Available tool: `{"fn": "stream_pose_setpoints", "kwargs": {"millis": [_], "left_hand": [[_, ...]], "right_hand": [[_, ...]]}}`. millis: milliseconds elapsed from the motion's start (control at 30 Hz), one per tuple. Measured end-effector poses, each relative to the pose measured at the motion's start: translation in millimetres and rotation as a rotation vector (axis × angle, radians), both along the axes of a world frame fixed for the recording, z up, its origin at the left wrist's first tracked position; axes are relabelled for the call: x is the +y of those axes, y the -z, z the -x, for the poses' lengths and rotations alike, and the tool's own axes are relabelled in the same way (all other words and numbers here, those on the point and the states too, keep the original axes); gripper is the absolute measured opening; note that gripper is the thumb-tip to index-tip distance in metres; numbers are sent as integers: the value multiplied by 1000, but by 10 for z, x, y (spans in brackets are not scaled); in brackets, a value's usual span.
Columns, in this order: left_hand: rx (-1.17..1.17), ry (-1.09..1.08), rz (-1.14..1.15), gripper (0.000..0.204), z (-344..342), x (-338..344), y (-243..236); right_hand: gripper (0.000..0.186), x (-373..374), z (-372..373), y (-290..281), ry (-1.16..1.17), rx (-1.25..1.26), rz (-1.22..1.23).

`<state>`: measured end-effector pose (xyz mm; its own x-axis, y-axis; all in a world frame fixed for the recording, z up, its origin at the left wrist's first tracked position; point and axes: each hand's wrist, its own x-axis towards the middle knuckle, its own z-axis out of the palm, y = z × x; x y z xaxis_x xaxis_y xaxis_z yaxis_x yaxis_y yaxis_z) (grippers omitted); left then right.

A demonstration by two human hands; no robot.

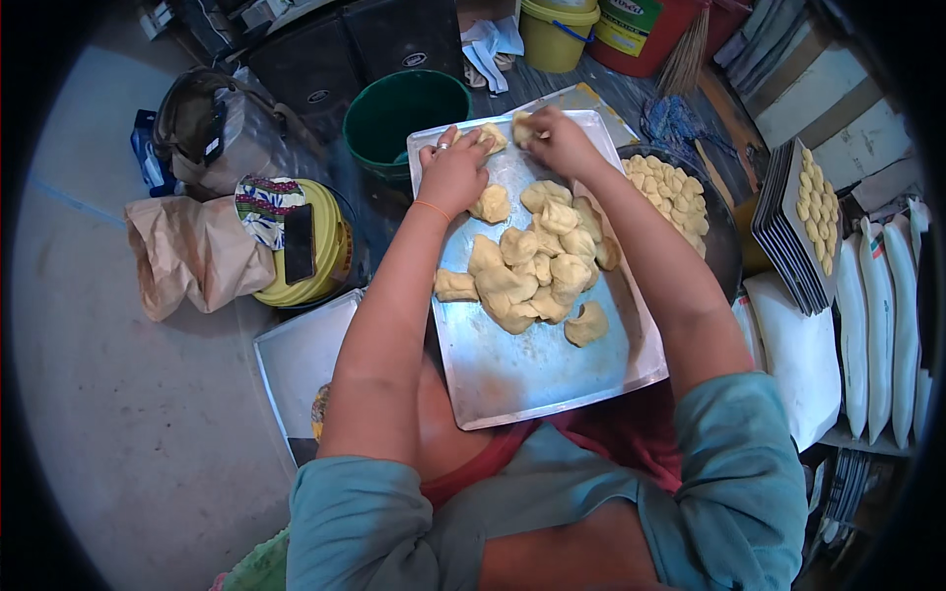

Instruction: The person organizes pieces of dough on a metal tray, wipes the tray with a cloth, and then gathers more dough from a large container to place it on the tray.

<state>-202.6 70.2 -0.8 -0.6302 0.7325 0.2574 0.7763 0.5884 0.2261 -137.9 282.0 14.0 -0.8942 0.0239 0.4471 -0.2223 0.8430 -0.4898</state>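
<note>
Before me is a metal baking tray (581, 379) with a raised rim, tilted slightly. A heap of pale yellow dough pieces (532, 281) lies in its middle, with a loose dough lump (587, 325) nearer to me and another dough lump (490, 204) close to my left wrist. At the far left corner my left hand (458, 172) closes its fingers on a piece of dough (492, 138). My right hand (567, 146) pinches a smaller bit of dough (522, 130) at the far edge. The right fingertips are partly hidden.
A green bucket (406, 98) stands beyond the tray. To the right, a dark round pan (727, 241) holds several dough balls, beside stacked trays (788, 231) and white sacks (793, 345). On the left are a yellow-lidded bucket (335, 256) with a phone (299, 242) and a paper bag (192, 251).
</note>
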Motion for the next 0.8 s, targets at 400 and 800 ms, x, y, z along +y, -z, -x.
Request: {"fn": "stream_pose_setpoints", "kwargs": {"millis": [400,800], "left_hand": [[81,27,-191,36,107,126,58],[186,126,39,31,21,609,-159]], "right_hand": [[28,143,-368,-264,-4,-466,129],[41,404,-232,75,345,-103,-12]]}}
